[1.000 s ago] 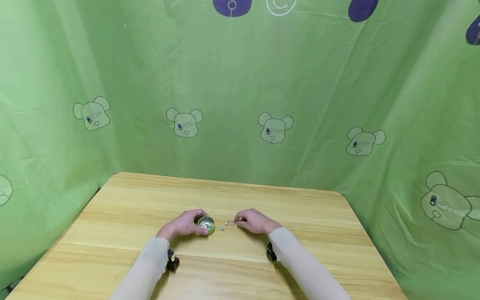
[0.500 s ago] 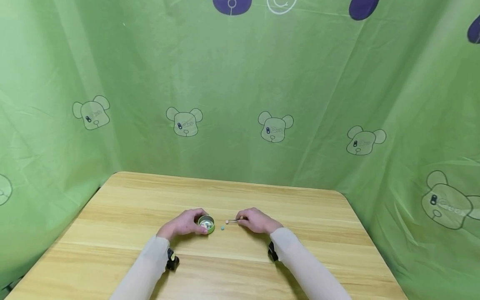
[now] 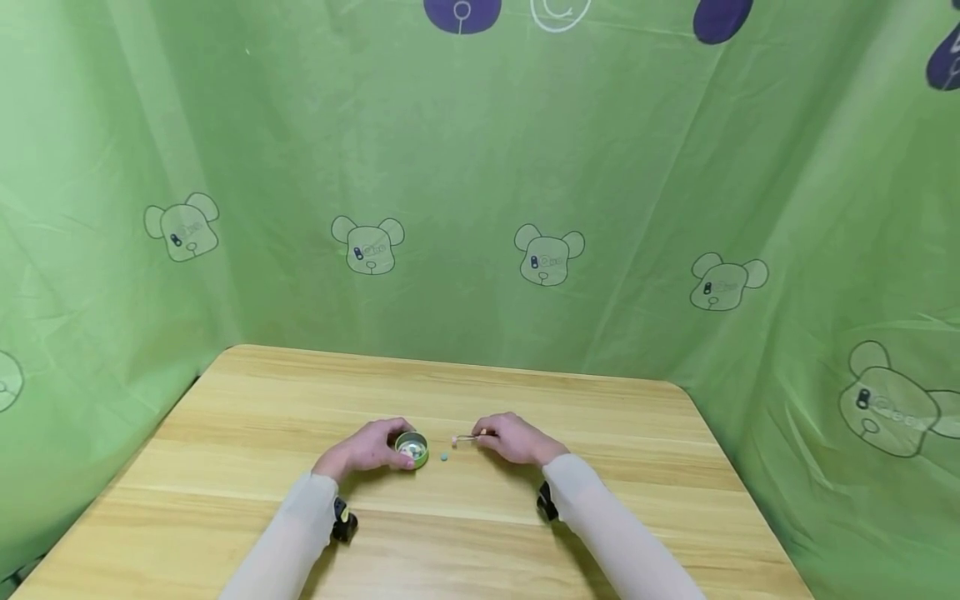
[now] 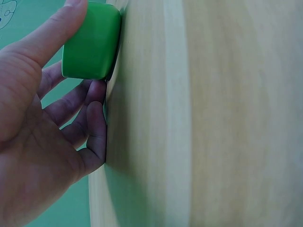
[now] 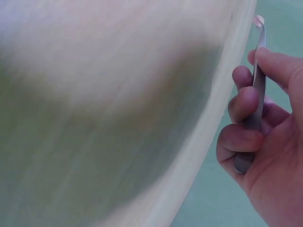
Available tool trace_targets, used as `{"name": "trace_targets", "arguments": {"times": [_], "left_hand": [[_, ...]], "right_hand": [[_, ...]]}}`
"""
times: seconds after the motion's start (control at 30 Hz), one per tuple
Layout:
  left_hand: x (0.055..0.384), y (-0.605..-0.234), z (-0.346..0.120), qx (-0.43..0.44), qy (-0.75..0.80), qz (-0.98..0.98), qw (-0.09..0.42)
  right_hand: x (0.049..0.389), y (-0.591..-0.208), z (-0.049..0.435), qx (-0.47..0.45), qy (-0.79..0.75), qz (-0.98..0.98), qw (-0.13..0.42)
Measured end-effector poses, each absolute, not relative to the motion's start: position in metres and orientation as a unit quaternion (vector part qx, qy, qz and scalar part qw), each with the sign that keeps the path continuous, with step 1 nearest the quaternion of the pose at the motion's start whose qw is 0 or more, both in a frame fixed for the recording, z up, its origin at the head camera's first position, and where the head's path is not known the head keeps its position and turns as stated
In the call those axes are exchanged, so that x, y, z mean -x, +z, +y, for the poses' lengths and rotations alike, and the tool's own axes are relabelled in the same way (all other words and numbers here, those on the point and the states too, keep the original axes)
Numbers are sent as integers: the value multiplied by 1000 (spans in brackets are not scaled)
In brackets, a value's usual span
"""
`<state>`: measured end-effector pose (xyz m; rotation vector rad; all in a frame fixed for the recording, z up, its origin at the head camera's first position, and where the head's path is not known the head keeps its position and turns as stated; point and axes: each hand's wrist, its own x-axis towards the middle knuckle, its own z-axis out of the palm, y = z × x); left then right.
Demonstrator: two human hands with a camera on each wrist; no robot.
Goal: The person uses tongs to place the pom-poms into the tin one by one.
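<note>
My left hand (image 3: pixel 372 446) grips a small round green tin (image 3: pixel 412 450) between thumb and fingers, and the tin stands on the table with its top uncovered. Small pale and coloured pieces lie inside it. In the left wrist view the tin's smooth green side (image 4: pixel 92 42) shows beside the thumb. My right hand (image 3: pixel 513 438) pinches metal tweezers (image 5: pixel 258 78) with a bent tip. A small pink bead-like piece (image 5: pixel 258 21) is held at that tip. On the table between the hands lies a small blue-green piece (image 3: pixel 444 457), just right of the tin.
The wooden table (image 3: pixel 450 542) has a rounded far edge. Behind it and at both sides hangs a green curtain (image 3: pixel 457 167) printed with bear heads. Each wrist wears a small black camera (image 3: pixel 344 522).
The tweezers with the pink piece have shifted slightly up and to the right, away from the blue-green piece. My left hand and the tin stay in place.
</note>
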<state>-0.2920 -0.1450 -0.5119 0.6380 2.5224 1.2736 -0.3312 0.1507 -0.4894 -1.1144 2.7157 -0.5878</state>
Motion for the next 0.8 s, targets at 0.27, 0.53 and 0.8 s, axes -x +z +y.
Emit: {"name": "trace_targets", "arguments": {"times": [0.27,0.53,0.8], "left_hand": [[294,-514,-145,-215,436,865,125],[293,-514,-144,-212,436,866,125],[294,-513,-143,-219,434,866,120]], "right_hand": [[329,-479,148,367,-207,904,72],[328,-471,137,388,-202,898,58],[325,-464,123,387,-207,896,71]]}}
